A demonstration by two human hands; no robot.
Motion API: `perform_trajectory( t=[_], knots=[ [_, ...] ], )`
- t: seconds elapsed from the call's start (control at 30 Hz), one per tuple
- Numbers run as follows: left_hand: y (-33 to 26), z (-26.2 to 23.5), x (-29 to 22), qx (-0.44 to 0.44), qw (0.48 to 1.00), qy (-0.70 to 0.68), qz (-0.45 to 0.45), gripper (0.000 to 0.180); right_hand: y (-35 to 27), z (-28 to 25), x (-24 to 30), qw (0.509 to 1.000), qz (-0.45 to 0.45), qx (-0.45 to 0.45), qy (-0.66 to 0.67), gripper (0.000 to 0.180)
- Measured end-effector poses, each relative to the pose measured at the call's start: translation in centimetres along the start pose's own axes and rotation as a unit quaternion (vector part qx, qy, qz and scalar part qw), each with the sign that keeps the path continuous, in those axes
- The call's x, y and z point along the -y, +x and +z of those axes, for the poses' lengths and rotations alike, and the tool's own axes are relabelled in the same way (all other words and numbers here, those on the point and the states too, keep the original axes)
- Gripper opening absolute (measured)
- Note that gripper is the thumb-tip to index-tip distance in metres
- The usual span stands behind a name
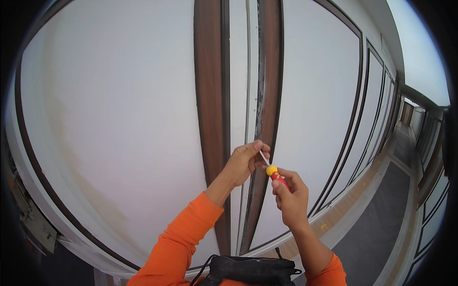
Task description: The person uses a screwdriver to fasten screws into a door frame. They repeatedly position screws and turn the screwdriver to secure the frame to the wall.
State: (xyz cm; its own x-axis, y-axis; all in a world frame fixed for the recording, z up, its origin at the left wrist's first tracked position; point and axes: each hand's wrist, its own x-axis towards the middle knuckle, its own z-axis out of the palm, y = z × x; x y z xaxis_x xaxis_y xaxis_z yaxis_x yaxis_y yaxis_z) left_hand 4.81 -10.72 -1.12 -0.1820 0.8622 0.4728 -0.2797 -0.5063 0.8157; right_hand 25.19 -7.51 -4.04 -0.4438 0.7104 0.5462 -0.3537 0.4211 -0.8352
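My right hand [290, 198] grips a screwdriver [275, 174] by its red and yellow handle, the thin metal shaft angled up and to the left. My left hand [245, 161] pinches the shaft's tip between thumb and fingers, right against a dark brown vertical trim strip [268, 90] on a white wall panel [119, 119]. A second brown strip [210, 95] runs parallel just to the left, with a narrow white gap between them. Both arms wear orange sleeves. Whether a screw sits at the tip is hidden by my fingers.
White wall panels with dark frames [355, 95] continue along a corridor to the right, above a grey floor [381, 219] with a wooden border. A black bag [250, 269] hangs at my chest at the bottom edge.
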Motion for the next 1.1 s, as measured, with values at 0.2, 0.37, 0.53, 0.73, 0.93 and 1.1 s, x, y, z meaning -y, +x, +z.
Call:
perform_trajectory(
  t=[0.2, 0.37, 0.53, 0.73, 0.93, 1.1],
  knots=[
    [5.9, -0.1, 1.4, -0.048, 0.999, -0.015, 0.013, 0.037, 8.8, -0.4, 0.2, 0.981, -0.017, -0.032, -0.191, 0.035],
    [9.5, -1.2, 0.9, -0.066, 0.996, -0.067, 0.002, 0.040, 13.2, -0.5, 1.8, 0.955, -0.074, 0.009, -0.286, 0.036],
    [12.3, -1.8, 0.0, -0.071, 0.992, -0.103, 0.030, 0.038, 15.8, 0.7, 3.6, 0.963, -0.008, 0.021, -0.268, 0.038],
    [13.3, -1.8, -0.4, -0.080, 0.989, -0.121, 0.031, 0.035, 17.0, 0.9, 3.5, 0.964, 0.007, 0.020, -0.266, 0.037],
    [13.4, -1.7, -0.5, -0.050, 0.982, -0.175, 0.058, 0.030, 17.0, 2.5, 5.7, 0.822, -0.265, -0.012, -0.503, 0.030],
    [14.3, -0.7, -0.5, -0.088, 0.967, -0.223, 0.084, 0.025, 18.7, 1.9, 10.1, 0.978, 0.087, 0.076, -0.176, 0.034]
  ],
)
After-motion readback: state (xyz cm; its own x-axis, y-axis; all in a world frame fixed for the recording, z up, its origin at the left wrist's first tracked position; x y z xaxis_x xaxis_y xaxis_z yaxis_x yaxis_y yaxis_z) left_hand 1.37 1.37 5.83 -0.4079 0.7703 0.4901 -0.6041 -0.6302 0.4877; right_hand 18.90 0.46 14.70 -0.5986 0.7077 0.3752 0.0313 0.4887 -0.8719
